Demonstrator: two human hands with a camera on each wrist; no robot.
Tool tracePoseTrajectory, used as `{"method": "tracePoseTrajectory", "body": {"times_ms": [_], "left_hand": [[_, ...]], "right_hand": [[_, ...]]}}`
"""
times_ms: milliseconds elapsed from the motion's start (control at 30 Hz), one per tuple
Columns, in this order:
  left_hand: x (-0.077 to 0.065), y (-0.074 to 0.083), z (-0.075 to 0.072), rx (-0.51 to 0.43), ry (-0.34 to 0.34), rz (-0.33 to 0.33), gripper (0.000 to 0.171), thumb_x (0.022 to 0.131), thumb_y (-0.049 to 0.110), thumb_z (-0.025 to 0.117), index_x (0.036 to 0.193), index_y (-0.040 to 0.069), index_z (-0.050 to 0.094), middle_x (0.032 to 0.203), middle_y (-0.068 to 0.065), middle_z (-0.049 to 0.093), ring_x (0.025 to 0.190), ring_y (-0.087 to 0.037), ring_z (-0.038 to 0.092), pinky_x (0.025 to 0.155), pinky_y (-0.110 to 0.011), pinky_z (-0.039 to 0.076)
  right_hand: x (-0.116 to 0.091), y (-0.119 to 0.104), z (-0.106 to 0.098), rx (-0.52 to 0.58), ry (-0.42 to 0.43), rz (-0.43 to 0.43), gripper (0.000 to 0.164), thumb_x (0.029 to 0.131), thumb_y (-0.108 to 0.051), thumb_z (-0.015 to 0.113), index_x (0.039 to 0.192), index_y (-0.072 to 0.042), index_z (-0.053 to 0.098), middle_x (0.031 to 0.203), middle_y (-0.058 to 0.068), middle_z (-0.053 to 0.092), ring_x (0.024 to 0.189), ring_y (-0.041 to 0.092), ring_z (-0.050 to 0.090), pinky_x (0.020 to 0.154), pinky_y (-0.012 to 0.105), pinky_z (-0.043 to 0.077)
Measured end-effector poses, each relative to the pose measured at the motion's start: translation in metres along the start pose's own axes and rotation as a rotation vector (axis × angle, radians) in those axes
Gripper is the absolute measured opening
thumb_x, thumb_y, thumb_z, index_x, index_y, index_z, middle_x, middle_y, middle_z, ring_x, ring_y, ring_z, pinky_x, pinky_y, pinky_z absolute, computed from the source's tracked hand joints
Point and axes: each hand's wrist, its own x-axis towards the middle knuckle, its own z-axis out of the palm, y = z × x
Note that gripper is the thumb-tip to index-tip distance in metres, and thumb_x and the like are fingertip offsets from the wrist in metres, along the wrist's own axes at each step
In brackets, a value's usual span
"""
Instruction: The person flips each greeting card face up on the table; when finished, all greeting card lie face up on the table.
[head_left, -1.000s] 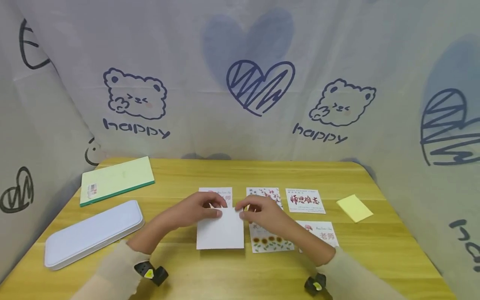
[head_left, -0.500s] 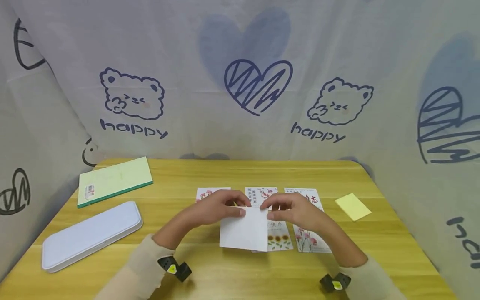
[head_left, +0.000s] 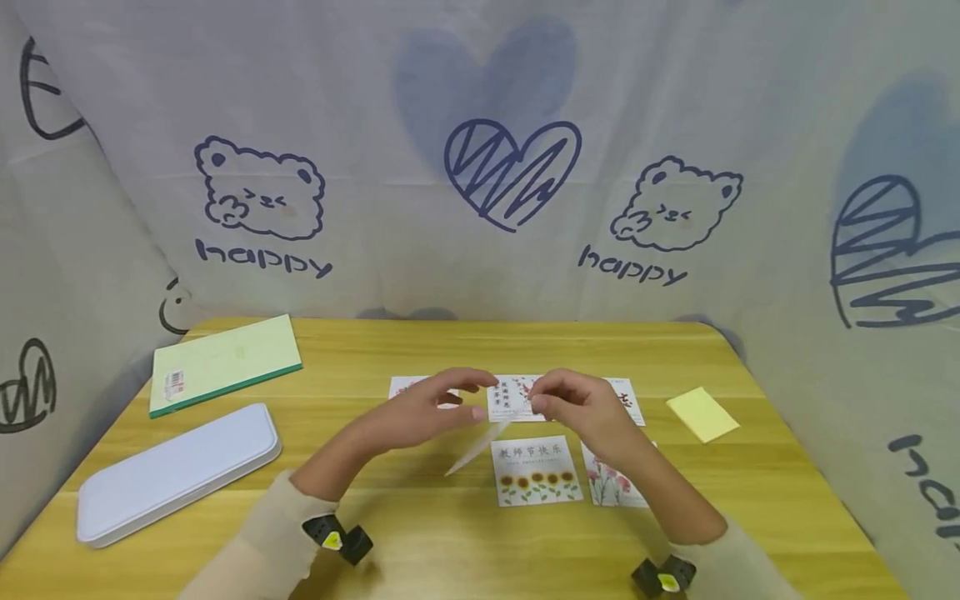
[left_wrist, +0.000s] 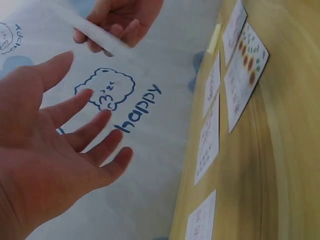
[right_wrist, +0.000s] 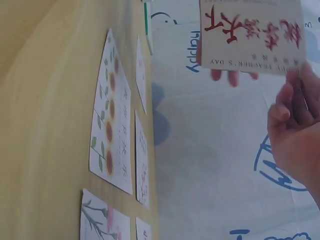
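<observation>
A square card with red Chinese writing (right_wrist: 252,37) is up off the table, turned nearly edge-on in the head view. My right hand (head_left: 581,412) pinches it by a corner between thumb and fingers. Beside it my left hand (head_left: 423,412) is spread apart from the card, as its parted fingers (left_wrist: 102,147) in the left wrist view show. Below the hands lies a sunflower card (head_left: 537,471), with a pink-flower card (head_left: 611,483) to its right. In the back row, a card with vertical writing (head_left: 507,400) sits between two others, partly covered by the hands.
A pale case (head_left: 180,475) and a light green notebook with a green edge (head_left: 225,365) lie on the left of the wooden table (head_left: 360,550). Yellow sticky notes (head_left: 702,415) are at the right. A printed cloth (head_left: 390,208) hangs behind the table.
Both hands first moved right with the card, its blank side showing. Then the card turned edge-on, and my left hand let go of it while the right kept hold.
</observation>
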Motion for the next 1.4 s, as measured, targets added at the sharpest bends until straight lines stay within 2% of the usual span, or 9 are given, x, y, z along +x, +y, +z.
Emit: {"method": "tracePoseTrajectory", "body": {"times_ms": [167,300,500,633,833,933,1033,1167,1400], "left_hand": [[-0.005,0.009,-0.003,-0.183,0.091,-0.003,0.037,0.105,0.036,0.053,0.138,0.019,0.057,0.138,-0.004,0.060,0.127,-0.027,0.057,0.105,-0.051,0.046],[-0.005,0.011,-0.002,-0.273,0.162,0.017,0.033,0.104,0.030,0.056,0.132,0.012,0.059,0.129,-0.010,0.064,0.116,-0.025,0.063,0.098,-0.042,0.050],[-0.001,0.010,0.000,-0.309,0.252,0.011,0.025,0.098,0.013,0.065,0.122,0.005,0.063,0.116,-0.015,0.066,0.102,-0.025,0.066,0.085,-0.035,0.056],[0.001,0.009,0.001,-0.308,0.350,-0.019,0.023,0.097,0.010,0.064,0.119,0.004,0.063,0.116,-0.015,0.066,0.099,-0.023,0.067,0.084,-0.033,0.056],[0.004,0.010,0.005,-0.459,0.515,-0.028,0.028,0.095,0.005,0.064,0.122,0.000,0.058,0.114,-0.013,0.061,0.093,-0.019,0.069,0.086,-0.033,0.057],[0.007,0.011,0.011,-0.529,0.564,-0.013,0.029,0.094,0.002,0.064,0.122,-0.002,0.057,0.110,-0.011,0.060,0.092,-0.018,0.068,0.083,-0.032,0.059],[0.008,0.011,0.015,-0.569,0.595,-0.006,0.028,0.094,-0.001,0.063,0.121,-0.002,0.056,0.108,-0.010,0.060,0.092,-0.019,0.067,0.081,-0.032,0.059],[0.008,0.010,0.016,-0.583,0.569,-0.002,0.033,0.094,0.000,0.063,0.125,-0.001,0.053,0.112,-0.010,0.059,0.094,-0.018,0.067,0.085,-0.035,0.059],[-0.006,0.009,-0.012,-0.515,0.562,0.041,0.048,0.100,0.013,0.061,0.144,0.007,0.044,0.134,-0.014,0.055,0.098,-0.018,0.069,0.087,-0.035,0.059]], "right_hand": [[0.004,0.001,-0.002,-0.009,0.172,0.059,0.021,0.100,-0.030,0.065,0.106,-0.011,0.068,0.086,0.007,0.062,0.076,0.020,0.057,0.065,0.025,0.051],[0.007,0.001,-0.003,0.012,0.258,0.085,0.022,0.100,-0.029,0.065,0.106,-0.008,0.068,0.084,0.009,0.063,0.071,0.029,0.057,0.060,0.024,0.048],[0.008,0.004,-0.003,0.079,0.296,0.107,0.024,0.100,-0.029,0.065,0.108,-0.005,0.066,0.085,0.008,0.066,0.066,0.020,0.055,0.056,0.020,0.044],[0.009,0.006,0.001,0.108,0.316,0.064,0.027,0.100,-0.025,0.065,0.118,-0.006,0.061,0.090,0.007,0.064,0.068,0.017,0.056,0.055,0.019,0.044],[0.006,0.007,0.017,0.076,0.335,-0.011,0.039,0.097,-0.021,0.069,0.132,-0.012,0.053,0.110,0.008,0.069,0.085,0.019,0.066,0.064,0.024,0.052],[0.004,0.008,0.027,0.049,0.362,-0.035,0.040,0.097,-0.019,0.069,0.133,-0.013,0.054,0.109,0.009,0.071,0.087,0.017,0.068,0.067,0.026,0.054],[0.004,0.009,0.033,0.046,0.394,-0.050,0.036,0.097,-0.015,0.068,0.131,-0.011,0.058,0.105,0.010,0.072,0.084,0.015,0.069,0.068,0.026,0.056],[0.005,0.010,0.033,0.045,0.409,-0.060,0.032,0.098,-0.012,0.066,0.129,-0.009,0.062,0.103,0.012,0.071,0.082,0.017,0.070,0.069,0.030,0.058],[0.004,0.004,0.022,0.075,0.338,-0.064,0.027,0.099,-0.014,0.065,0.125,-0.006,0.067,0.097,0.014,0.066,0.076,0.018,0.065,0.067,0.027,0.058]]}}
